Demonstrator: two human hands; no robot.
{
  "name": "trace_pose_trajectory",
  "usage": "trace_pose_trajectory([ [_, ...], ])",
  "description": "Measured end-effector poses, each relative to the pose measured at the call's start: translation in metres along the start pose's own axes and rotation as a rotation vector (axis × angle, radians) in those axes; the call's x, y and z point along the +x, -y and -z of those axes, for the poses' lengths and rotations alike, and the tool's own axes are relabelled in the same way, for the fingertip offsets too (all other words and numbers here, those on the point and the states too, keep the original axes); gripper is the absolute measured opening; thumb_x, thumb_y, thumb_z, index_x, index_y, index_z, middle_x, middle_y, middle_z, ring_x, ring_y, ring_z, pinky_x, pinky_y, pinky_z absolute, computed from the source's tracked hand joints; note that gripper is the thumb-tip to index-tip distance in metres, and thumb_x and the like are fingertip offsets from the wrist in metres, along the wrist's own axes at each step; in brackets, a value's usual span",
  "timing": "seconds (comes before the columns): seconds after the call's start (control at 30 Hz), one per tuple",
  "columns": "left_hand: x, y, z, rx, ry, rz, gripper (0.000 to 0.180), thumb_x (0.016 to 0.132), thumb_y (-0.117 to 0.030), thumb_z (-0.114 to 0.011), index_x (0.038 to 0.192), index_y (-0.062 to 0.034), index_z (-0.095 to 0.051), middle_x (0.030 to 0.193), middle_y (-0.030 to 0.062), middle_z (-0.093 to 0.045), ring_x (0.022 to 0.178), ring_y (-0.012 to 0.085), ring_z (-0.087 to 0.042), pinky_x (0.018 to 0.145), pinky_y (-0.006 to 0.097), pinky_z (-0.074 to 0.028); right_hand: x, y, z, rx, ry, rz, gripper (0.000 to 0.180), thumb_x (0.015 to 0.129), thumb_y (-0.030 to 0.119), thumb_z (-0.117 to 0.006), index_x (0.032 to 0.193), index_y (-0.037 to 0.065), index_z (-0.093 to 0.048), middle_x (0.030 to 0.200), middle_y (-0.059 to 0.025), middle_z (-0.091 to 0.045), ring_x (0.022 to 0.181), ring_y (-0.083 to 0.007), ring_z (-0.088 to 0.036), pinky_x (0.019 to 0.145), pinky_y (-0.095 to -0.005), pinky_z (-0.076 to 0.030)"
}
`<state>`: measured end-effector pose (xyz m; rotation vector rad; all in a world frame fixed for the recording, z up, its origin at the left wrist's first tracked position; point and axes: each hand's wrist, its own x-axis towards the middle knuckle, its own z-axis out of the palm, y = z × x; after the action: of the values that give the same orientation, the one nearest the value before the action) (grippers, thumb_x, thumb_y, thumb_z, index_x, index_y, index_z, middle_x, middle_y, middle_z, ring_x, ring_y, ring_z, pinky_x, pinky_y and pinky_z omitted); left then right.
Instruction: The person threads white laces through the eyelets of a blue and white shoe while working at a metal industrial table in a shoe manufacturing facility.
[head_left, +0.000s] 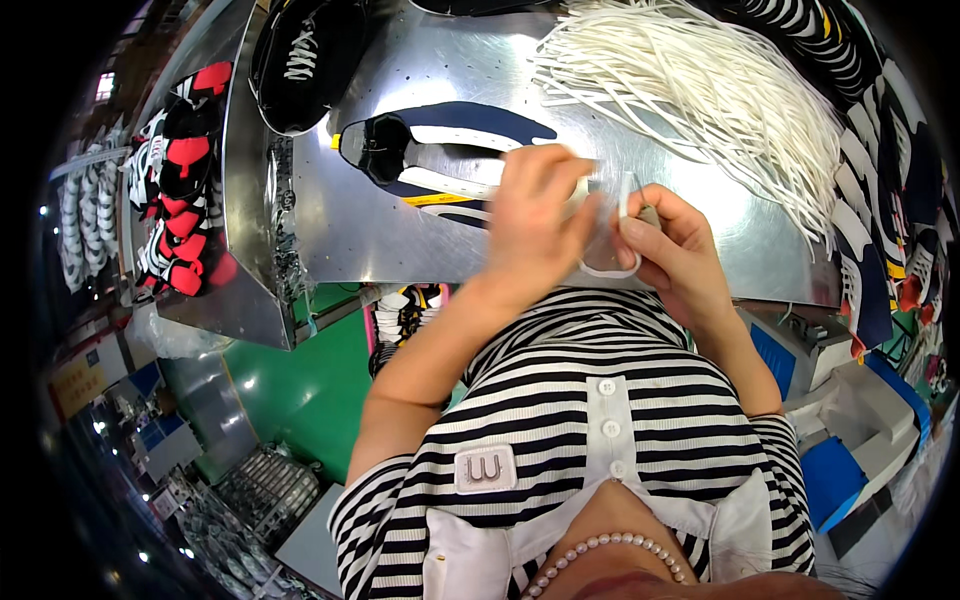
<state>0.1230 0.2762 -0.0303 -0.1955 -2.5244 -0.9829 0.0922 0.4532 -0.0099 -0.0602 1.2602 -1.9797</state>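
My right hand (680, 245) is closed, its thumb and fingers pinching a white shoelace (627, 195). The lace bends down in a loop just below the fingertips. A small brownish piece shows at the same fingers; I cannot make out what it is. Close beside it, my left hand (535, 220) is smeared by motion, so its grip does not show. Left of that hand lies a navy and white shoe upper (470, 115) with a black lining, flat on the metal table (350, 235). The left hand hides its right end.
A large heap of white shoelaces (690, 90) covers the far right of the table. A black shoe (310, 60) sits at the far left. Stacked navy and white uppers (865, 250) line the right edge. Red, black and white uppers (185, 190) hang beyond the left edge.
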Motion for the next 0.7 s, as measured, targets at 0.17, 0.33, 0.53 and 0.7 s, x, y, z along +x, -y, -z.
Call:
trace_pose_trajectory([
  [0.17,0.004,0.065,0.096,0.568,0.079,-0.052,0.017,0.087,-0.014,-0.068,0.097,-0.0003,-0.066,0.094,0.0136,-0.066,0.085,0.0320,-0.063,0.076,0.040,-0.051,0.047,-0.006,-0.017,-0.035,-0.034,-0.064,0.018,0.094,0.020,-0.063,0.103,0.005,-0.060,0.076,-0.0004,-0.060,0.053,0.0005,-0.036,0.044,-0.0169,-0.022],
  [0.33,0.039,0.085,0.108,-0.006,0.735,0.674,0.062,0.098,-0.053,-0.049,0.109,0.0065,-0.063,0.097,0.0192,-0.071,0.083,0.0277,-0.068,0.078,0.038,-0.051,0.094,-0.031,-0.026,-0.101,-0.050,0.059,0.019,0.093,0.021,-0.065,0.101,0.004,-0.063,0.083,-0.0021,-0.066,0.049,0.0000,-0.035,0.046,-0.0164,-0.025],
  [0.53,0.044,0.079,0.067,-0.906,0.665,1.043,0.069,0.100,-0.056,-0.041,0.133,0.0029,-0.054,0.130,0.0160,-0.061,0.127,0.0219,-0.054,0.111,0.030,-0.036,0.098,-0.036,-0.025,-0.068,-0.121,0.193,0.017,0.092,0.014,-0.064,0.101,-0.001,-0.064,0.083,-0.0031,-0.067,0.066,-0.0033,-0.055,0.058,-0.0169,-0.041],
  [0.7,0.022,0.077,0.042,-1.369,0.479,1.009,0.065,0.102,-0.052,-0.040,0.132,0.0044,-0.048,0.122,0.0125,-0.058,0.118,0.0217,-0.054,0.102,0.032,-0.045,0.091,-0.024,-0.029,-0.120,-0.140,0.311,0.015,0.092,0.013,-0.066,0.098,-0.001,-0.066,0.081,-0.0028,-0.068,0.071,-0.0042,-0.059,0.064,-0.0176,-0.045],
])
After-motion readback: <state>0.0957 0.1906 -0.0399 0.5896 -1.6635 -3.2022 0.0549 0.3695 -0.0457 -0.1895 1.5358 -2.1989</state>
